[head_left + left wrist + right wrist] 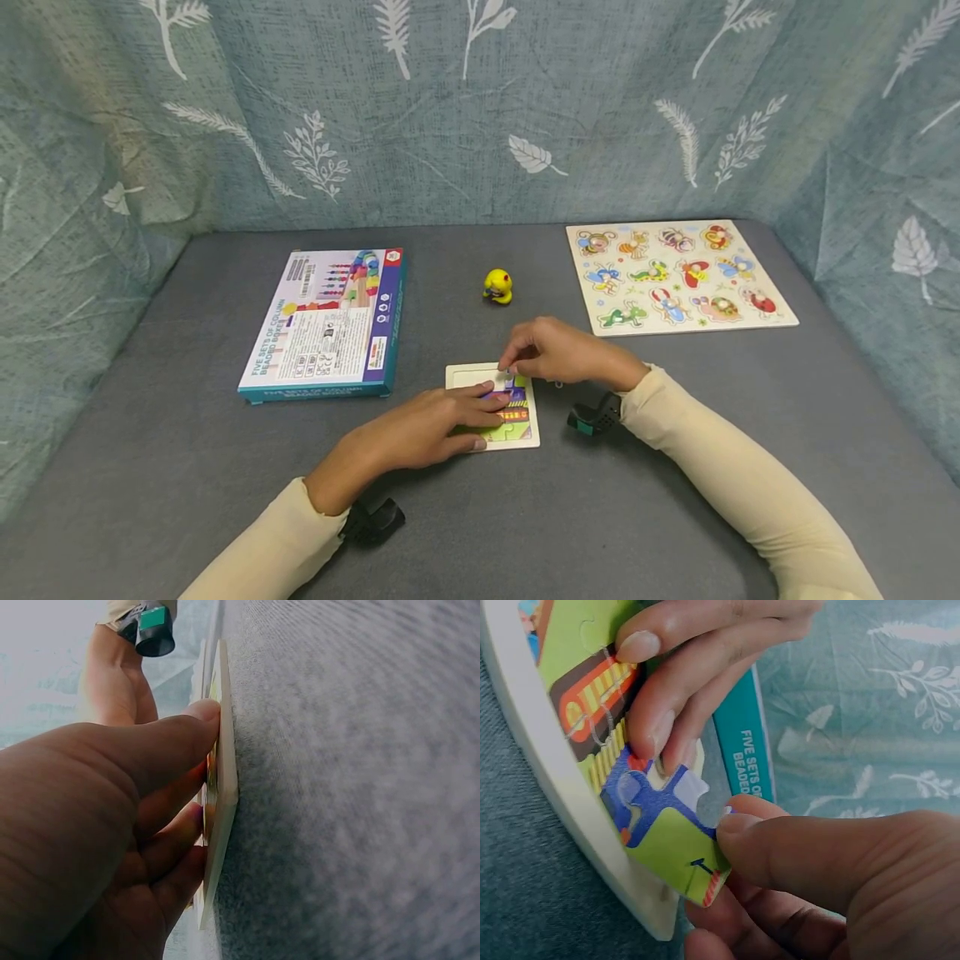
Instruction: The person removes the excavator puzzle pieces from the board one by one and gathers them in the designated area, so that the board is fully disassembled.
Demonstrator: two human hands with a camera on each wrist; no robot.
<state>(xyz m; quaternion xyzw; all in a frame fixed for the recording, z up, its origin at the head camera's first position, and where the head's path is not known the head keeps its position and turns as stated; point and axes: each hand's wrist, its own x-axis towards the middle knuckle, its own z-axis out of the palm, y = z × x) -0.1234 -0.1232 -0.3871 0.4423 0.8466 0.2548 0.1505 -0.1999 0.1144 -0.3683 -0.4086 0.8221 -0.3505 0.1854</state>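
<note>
A small wooden jigsaw board [535, 429] with a pale raised rim lies in front of me, partly filled with colourful pieces. Across it rests my left hand [427, 427], fingers spread and lightly bent on the pieces; its thumb [184, 739] touches the board near the edge. My right hand [558, 352] pinches a green and blue jigsaw piece [676, 851] between thumb and fingers at the board's far right corner. In the right wrist view that piece is tilted and overlaps the board's rim, close to the left fingertips. Part of the picture is hidden under the left hand.
A flat box of beads [322, 333] lies to the left. Beyond the board stands a small yellow toy figure [497, 287]. At the back right lies a wooden insect peg puzzle [678, 321]. A leaf-patterned curtain [465, 158] hangs behind the grey table [600, 517].
</note>
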